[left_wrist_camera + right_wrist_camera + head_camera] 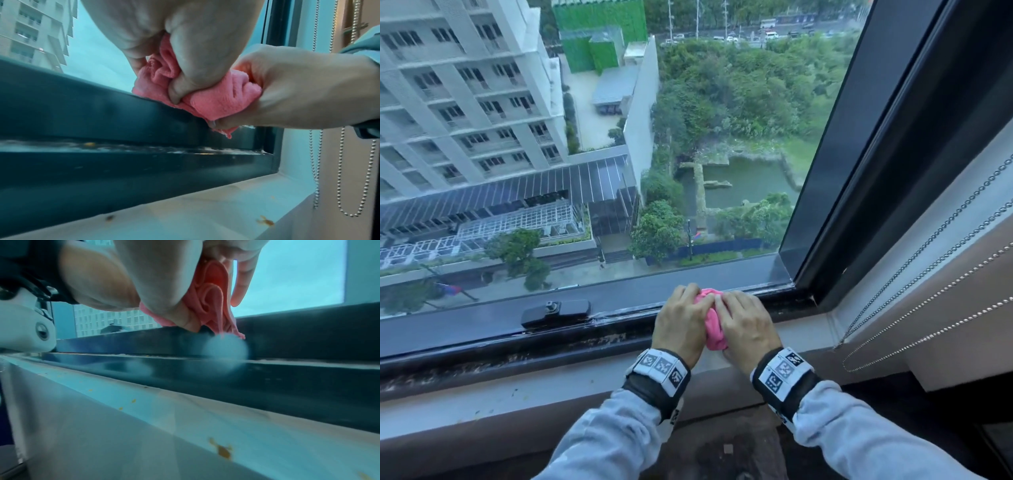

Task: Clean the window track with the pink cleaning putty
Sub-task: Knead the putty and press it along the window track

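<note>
Both hands' grip, left hand point(681, 325) and right hand point(748, 325), tight around mostly hidden pink putty point(711, 327) above window track point(585, 341).

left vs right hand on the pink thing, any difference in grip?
Left hand grips the far end of the pink putty, over the dark window track; right hand grips the near end, over the pale sill. In the left wrist view the left thumb digs into the folds; the right hand pinches an end. Both curl round it, side by side.

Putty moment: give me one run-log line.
left hand: grips putty | right hand: grips putty | putty: bunched, over track | track: dirty
</note>
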